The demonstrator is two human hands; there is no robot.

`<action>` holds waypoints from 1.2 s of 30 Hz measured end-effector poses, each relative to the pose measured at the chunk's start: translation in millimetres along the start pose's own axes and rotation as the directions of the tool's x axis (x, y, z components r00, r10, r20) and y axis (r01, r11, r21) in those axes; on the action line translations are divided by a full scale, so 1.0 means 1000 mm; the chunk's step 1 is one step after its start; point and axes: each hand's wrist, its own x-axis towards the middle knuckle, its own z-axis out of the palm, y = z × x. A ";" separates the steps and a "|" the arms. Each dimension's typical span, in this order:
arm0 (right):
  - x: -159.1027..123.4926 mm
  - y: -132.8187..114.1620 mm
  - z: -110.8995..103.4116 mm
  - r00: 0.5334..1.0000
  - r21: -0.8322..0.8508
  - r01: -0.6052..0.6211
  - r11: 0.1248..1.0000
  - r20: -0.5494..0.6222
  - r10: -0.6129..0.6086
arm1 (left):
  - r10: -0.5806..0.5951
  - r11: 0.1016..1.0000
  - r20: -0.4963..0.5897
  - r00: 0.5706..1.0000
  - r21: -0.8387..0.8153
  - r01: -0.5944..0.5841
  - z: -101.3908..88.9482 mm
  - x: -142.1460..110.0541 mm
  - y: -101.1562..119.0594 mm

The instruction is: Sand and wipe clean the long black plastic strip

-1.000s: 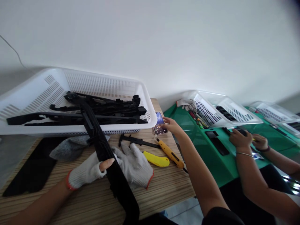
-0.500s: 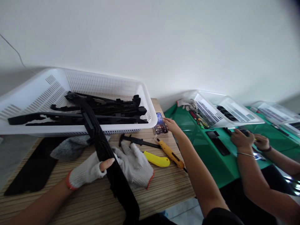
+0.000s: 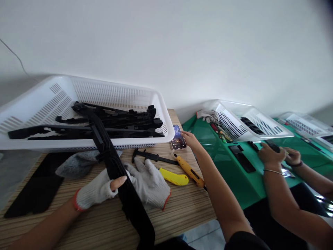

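Observation:
A long black plastic trim piece (image 3: pixel 114 166) slants from the basket's rim towards me. My left hand (image 3: pixel 100 191), in a white knit glove with the thumb bare, is closed around its middle. My bare right hand (image 3: pixel 190 139) reaches across the table to a smartphone (image 3: pixel 178 139) with a lit screen, its fingers closed at the phone's right edge. Between my hands lie a spare white glove (image 3: pixel 152 185), a black caliper (image 3: pixel 156 157), a yellow-handled cutter (image 3: pixel 173 176) and a yellow-orange corded tool (image 3: pixel 189 170).
A white plastic basket (image 3: pixel 117 142) with several black trim pieces stands against the wall. Grey cloth (image 3: pixel 78 165) and a flat black sheet (image 3: pixel 36 187) lie at left. On the green table (image 3: pixel 249 194) at right, a co-worker's hands (image 3: pixel 273 152) handle a dark object near more white baskets.
My hands, the trim piece and the phone stay practically where they were. At the right, the co-worker's hands and the dark object have shifted slightly.

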 end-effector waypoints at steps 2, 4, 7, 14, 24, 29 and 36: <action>0.001 0.002 0.001 1.000 -0.001 -0.010 1.000 -0.002 0.010 | -0.001 1.000 -0.002 1.000 0.003 0.001 0.000 0.000 -0.001; 0.003 0.004 0.002 1.000 -0.003 -0.023 1.000 -0.003 0.023 | 0.000 1.000 -0.001 1.000 0.006 0.000 -0.001 0.000 -0.001; 0.006 0.006 0.002 0.999 -0.002 -0.038 0.999 -0.002 0.038 | 0.009 1.000 0.015 1.000 0.003 -0.009 -0.001 0.001 0.000; 0.008 0.005 0.000 1.000 0.022 -0.015 1.000 -0.010 0.015 | 0.024 1.000 -0.005 1.000 0.001 -0.024 -0.001 -0.001 0.000; -0.011 0.001 -0.006 0.995 0.078 0.047 0.996 0.082 -0.053 | 0.003 1.000 -0.014 1.000 0.017 -0.003 0.000 -0.001 -0.001; -0.004 0.004 -0.003 0.998 0.051 0.031 0.998 0.052 -0.034 | -0.007 1.000 -0.019 1.000 0.016 0.008 0.000 0.001 -0.001; 0.002 0.007 -0.002 1.000 0.037 0.008 0.999 0.020 -0.009 | -0.014 1.000 -0.019 1.000 0.006 0.014 0.000 0.000 0.002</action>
